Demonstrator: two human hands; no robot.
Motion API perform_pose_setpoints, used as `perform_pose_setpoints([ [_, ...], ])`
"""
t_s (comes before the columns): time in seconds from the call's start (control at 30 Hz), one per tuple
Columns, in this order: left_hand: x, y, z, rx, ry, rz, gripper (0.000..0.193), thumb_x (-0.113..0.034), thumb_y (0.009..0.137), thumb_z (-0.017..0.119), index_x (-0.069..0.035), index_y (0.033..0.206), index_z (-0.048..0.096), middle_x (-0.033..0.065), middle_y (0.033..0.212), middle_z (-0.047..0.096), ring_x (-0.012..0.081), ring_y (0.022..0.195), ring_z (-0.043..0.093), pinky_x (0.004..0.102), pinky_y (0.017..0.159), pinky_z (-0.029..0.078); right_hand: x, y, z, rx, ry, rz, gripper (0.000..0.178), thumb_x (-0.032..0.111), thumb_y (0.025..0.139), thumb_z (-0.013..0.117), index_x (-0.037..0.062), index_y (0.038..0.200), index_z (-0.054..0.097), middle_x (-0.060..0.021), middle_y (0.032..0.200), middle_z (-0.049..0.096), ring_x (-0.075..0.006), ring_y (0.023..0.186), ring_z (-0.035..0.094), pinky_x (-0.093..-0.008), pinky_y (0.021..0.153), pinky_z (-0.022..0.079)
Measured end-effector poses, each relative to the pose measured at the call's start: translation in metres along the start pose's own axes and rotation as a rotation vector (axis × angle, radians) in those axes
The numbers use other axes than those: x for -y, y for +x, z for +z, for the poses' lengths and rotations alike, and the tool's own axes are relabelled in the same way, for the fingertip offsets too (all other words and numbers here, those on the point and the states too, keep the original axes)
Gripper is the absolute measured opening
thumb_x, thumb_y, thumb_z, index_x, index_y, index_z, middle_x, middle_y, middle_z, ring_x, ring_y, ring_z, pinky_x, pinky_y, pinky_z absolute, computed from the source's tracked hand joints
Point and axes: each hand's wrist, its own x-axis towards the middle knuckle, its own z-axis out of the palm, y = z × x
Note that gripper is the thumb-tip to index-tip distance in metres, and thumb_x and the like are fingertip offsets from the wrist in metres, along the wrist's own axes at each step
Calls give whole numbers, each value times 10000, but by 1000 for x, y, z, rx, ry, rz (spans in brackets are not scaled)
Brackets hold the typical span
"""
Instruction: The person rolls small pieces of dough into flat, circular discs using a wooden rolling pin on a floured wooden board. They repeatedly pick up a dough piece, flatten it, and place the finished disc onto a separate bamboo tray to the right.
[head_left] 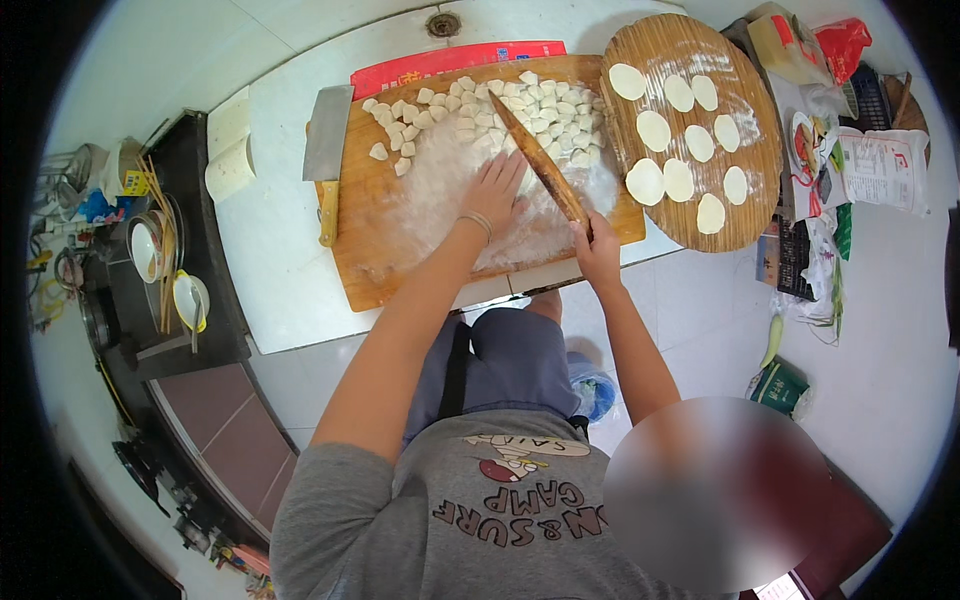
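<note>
My left hand (497, 187) lies palm down on the floured wooden cutting board (362, 235), fingers stretched out toward the dough pieces. Whether dough lies under the palm is hidden. My right hand (598, 252) grips the near end of a brown wooden rolling pin (540, 160). The pin slants away to the left, its far tip over the dough. Many small white dough pieces (573, 122) cover the far part of the board, with loose flour (430, 205) in front. On the right, a round wooden board (755, 160) under clear film carries several flat dough wrappers (654, 131).
A cleaver (326, 135) with a yellow handle lies along the board's left edge. A red packet (455, 65) shows behind the board. Bowls and chopsticks (168, 250) stand on the dark counter at left. Bags and a white sack (882, 170) crowd the right. A blue bin (595, 393) stands below.
</note>
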Motion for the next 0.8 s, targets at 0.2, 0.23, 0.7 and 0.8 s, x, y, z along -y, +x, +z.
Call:
perform_pose_setpoints([
  [0.2,-14,-95,-7,79,-60,18,776,-394,874,575,-16,1482,276,145,1554,258,318,1442,219,453,1171,183,-7,-8,10,71,-161,-164,311,276,892,625,41,1092,590,-166,942,640,-376,860,624,-447,706,498],
  [0.23,-13,-108,-5,74,-110,5,786,-399,873,576,-12,1485,269,153,1558,247,327,1449,205,459,1172,178,-10,-9,14,95,-178,-196,313,287,891,628,51,1092,587,-161,933,638,-373,855,624,-448,696,502],
  [0.7,49,-109,-44,-185,45,-333,725,-361,908,535,-69,1509,253,186,1563,226,378,1441,198,490,1175,150,18,21,49,29,-533,-431,534,356,874,580,63,1311,488,-204,1392,427,-409,1244,431,-533,1034,331],
  [0.8,40,-142,-41,-170,22,-306,703,-378,926,517,-64,1502,266,185,1560,236,376,1439,201,488,1172,162,10,2,48,30,-530,-365,650,372,890,538,84,1452,382,-200,1522,300,-414,1397,271,-609,1133,145],
])
